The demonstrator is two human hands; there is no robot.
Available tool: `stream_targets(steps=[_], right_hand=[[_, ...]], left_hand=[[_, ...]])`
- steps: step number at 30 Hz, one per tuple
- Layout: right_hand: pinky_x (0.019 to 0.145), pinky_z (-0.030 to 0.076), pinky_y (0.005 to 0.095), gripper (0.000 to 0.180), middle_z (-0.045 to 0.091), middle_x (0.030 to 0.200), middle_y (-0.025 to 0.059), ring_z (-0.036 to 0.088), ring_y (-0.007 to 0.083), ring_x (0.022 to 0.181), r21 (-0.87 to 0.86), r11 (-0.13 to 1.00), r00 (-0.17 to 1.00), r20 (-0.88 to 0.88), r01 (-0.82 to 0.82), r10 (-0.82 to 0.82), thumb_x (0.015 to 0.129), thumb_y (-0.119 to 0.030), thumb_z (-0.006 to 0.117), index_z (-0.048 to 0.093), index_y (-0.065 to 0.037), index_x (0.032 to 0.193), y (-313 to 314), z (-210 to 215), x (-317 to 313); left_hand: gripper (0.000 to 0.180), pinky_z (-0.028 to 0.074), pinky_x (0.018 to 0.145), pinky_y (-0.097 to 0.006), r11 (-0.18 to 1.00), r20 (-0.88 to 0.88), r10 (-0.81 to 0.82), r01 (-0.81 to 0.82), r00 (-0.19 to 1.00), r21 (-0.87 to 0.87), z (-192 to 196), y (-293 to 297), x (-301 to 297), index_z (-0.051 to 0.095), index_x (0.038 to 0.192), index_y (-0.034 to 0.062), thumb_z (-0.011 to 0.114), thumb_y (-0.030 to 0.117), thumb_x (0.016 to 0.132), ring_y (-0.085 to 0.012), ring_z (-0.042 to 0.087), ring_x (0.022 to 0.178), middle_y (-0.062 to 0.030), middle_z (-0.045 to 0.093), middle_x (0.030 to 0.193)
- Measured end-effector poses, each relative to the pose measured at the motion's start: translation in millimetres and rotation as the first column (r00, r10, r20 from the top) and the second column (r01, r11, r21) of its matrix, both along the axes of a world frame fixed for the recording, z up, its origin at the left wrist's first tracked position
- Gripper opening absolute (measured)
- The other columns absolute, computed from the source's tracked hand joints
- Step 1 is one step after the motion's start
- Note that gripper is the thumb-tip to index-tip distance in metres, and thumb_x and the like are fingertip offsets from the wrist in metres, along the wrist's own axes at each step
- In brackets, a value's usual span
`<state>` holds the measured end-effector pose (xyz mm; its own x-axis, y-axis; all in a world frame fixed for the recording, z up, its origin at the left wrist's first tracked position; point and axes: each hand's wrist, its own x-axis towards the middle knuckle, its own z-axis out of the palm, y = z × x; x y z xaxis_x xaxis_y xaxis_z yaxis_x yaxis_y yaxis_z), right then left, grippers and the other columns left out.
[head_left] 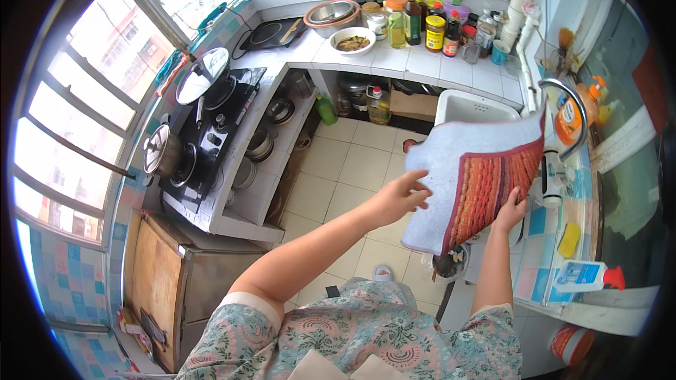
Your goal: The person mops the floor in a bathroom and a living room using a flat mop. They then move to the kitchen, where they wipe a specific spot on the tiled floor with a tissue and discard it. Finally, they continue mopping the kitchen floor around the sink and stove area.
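A floor mat (496,190) with a ribbed red and orange face hangs in front of me, partly folded over so its pale grey backing (436,190) shows. My right hand (510,211) grips its lower right side, the fingers partly hidden by the mat. Close to the mat's left edge is my left hand (403,198), its fingers apart and holding nothing. Behind the mat, a white sink (473,104) is partly covered, and a curved metal faucet (581,116) rises to the right.
A spray bottle (584,276) and a yellow sponge (569,240) lie along the right ledge. Several sauce bottles (434,32) and a bowl of food (353,42) stand on the far counter. At left, the black stove (211,138) carries a pot (163,151) and a lidded pan (204,77).
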<state>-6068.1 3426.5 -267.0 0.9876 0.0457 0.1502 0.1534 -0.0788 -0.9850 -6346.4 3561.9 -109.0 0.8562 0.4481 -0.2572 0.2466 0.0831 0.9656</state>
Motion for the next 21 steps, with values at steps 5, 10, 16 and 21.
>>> stream_targets(steps=[5, 10, 16, 21], right_hand=[[0.096, 0.036, 0.0416, 0.054, 0.038, 0.131, 0.0224, 0.041, 0.0363, 0.118, -0.753, 0.646, 0.983, 0.003, 0.122, -0.182, 0.083, -0.02, 0.056, 0.037, 0.003, 0.128, 6, -63, 24], [0.102, 0.028, 0.0428, 0.061, 0.035, 0.135, 0.0205, 0.035, 0.0347, 0.123, -0.858, 0.467, 0.69, 0.206, -0.214, 0.694, 0.081, -0.023, 0.057, 0.033, -0.001, 0.132, 25, -81, -47], [0.1, 0.031, 0.0435, 0.053, 0.044, 0.13, 0.0161, 0.038, 0.03, 0.123, -0.859, -0.159, 0.569, -0.45, -0.487, 0.689, 0.088, -0.041, 0.041, 0.045, -0.003, 0.125, 38, -142, -71], [0.103, 0.029, 0.0387, 0.044, 0.043, 0.13, 0.0201, 0.038, 0.0307, 0.123, -0.647, 0.181, 0.427, -0.246, -0.741, 0.87, 0.092, -0.027, 0.043, 0.043, 0.002, 0.125, 65, -115, -158]], left_hand=[[0.042, 0.046, 0.082, -0.027, 0.913, -0.143, 0.372, -0.39, 0.917, -0.118, -50, 22, -75, 0.038, 0.129, -0.0001, 0.045, 0.017, 0.092, -0.0149, 0.057, 0.094, -0.0094, 0.055, 0.11], [0.04, 0.046, 0.081, -0.027, 0.819, -0.223, 0.504, -0.544, 0.835, -0.183, -78, 12, -133, 0.041, 0.127, 0.0002, 0.046, 0.018, 0.091, -0.0146, 0.056, 0.094, -0.0088, 0.056, 0.11], [0.029, 0.047, 0.077, -0.027, 0.68, -0.306, 0.641, -0.706, 0.704, -0.2, -106, -26, -207, 0.053, 0.112, 0.0013, 0.048, 0.021, 0.091, -0.0123, 0.056, 0.091, -0.0064, 0.057, 0.104], [0.02, 0.046, 0.07, -0.024, 0.476, -0.459, 0.761, -0.875, 0.458, -0.083, -126, -86, -292, 0.056, 0.102, 0.0039, 0.048, 0.019, 0.091, -0.0094, 0.054, 0.079, -0.001, 0.056, 0.085]])
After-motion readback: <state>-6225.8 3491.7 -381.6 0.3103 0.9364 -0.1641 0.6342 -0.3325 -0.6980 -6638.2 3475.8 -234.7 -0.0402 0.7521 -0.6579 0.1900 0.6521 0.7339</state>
